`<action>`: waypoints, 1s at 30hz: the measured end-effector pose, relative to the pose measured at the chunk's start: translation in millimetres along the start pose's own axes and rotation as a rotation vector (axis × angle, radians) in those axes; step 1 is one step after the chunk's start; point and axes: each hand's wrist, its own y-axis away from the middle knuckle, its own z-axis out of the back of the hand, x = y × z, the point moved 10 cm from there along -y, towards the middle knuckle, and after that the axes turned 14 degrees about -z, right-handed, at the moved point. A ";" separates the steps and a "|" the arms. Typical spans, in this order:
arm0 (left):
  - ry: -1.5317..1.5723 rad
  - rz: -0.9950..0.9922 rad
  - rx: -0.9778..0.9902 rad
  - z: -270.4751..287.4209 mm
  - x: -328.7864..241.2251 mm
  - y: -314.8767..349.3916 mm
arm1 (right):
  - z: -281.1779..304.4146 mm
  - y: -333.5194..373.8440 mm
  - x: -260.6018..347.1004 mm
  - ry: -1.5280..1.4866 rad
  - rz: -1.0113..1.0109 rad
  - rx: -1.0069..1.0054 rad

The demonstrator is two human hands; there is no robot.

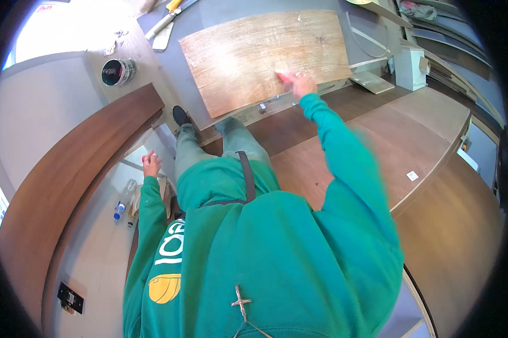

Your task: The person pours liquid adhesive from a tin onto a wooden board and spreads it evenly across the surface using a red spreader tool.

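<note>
Wooden board (pixel 265 56) on grey worktop (pixel 223 12)

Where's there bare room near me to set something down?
The reddish-brown panel looks bare between the right sleeve and the white label. A grey strip is free left of the wooden board under the right hand. It's crowded above that strip, by the yellow tool, and around the white box.

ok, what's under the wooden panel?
A grey surface shows past the left and right edges of the wooden panel; whatever lies directly beneath is covered.
</note>
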 end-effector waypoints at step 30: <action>0.001 0.006 -0.097 -21.8 7.6 14.8 | 7.2 12.7 -46.7 -0.078 0.133 0.004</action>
